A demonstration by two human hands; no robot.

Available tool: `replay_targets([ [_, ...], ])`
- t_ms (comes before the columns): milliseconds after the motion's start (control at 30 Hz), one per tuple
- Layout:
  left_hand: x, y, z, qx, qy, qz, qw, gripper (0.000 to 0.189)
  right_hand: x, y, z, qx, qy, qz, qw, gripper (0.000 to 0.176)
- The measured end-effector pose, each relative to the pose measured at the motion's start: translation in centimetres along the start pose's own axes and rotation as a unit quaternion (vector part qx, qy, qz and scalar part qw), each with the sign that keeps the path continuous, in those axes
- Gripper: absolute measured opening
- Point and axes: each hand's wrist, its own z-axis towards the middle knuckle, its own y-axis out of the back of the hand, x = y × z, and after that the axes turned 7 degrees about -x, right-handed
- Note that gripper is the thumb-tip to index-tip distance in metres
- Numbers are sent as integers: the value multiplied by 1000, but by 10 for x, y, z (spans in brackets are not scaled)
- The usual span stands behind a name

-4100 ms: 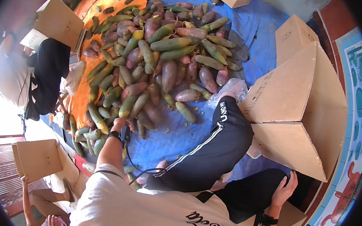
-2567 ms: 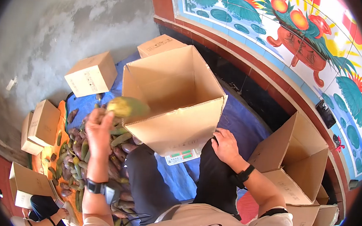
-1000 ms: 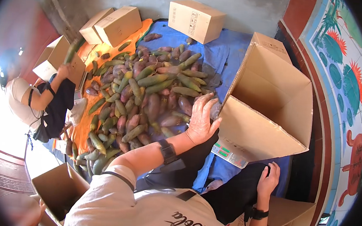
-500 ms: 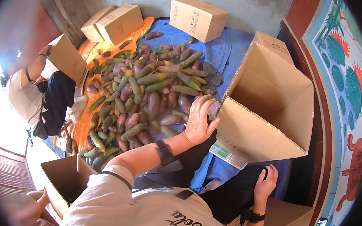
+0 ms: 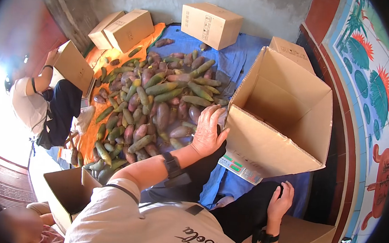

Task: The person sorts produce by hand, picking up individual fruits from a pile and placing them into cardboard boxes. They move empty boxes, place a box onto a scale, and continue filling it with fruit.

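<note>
My left hand (image 5: 209, 131) is raised with its fingers stretched out, close to the left edge of a large open cardboard box (image 5: 266, 136). Whether the fingertips touch the box is hard to tell; a small translucent piece of plastic shows beside them. Only part of the box's inside is visible, and its bottom is in shadow. A scale (image 5: 241, 167) with green displays shows under the box's near side. On my bent knee lies my right hand (image 5: 281, 200), fingers loosely extended and holding nothing. Left of the box spreads a heap of long green and reddish-purple vegetables (image 5: 160, 91).
Blue sheeting (image 5: 250, 50) and orange sheeting (image 5: 102, 64) cover the floor. Closed cartons (image 5: 211, 24) stand by the wall. Open boxes (image 5: 68, 189) (image 5: 302, 235) are near me. Another person (image 5: 34, 102) sits at the left by a carton; a further person (image 5: 21, 226) is at lower left.
The view has shifted slightly, so the box and both hands appear a little further left. Both hands keep nearly the same pose. The lower-left person's raised hand has gone out of sight.
</note>
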Motion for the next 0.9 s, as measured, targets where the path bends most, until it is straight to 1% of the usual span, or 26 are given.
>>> replay_targets([
  [267,-4,-1,0,3,9,13,1000,65,-6,3,-3,-1,-1,5,1000,19],
  [367,-2,-4,0,-22,13,2,1000,64,-7,4,-4,-1,1,0,1000,19],
  [433,-1,-4,0,-37,45,-8,998,61,-6,5,-4,-5,-3,5,1000,19],
  [533,-1,-3,-1,-34,63,-14,997,60,-5,4,-3,-5,-2,-1,1000,19],
  [900,2,0,-1,-24,57,-12,998,55,0,1,0,1,2,-4,1000,18],
])
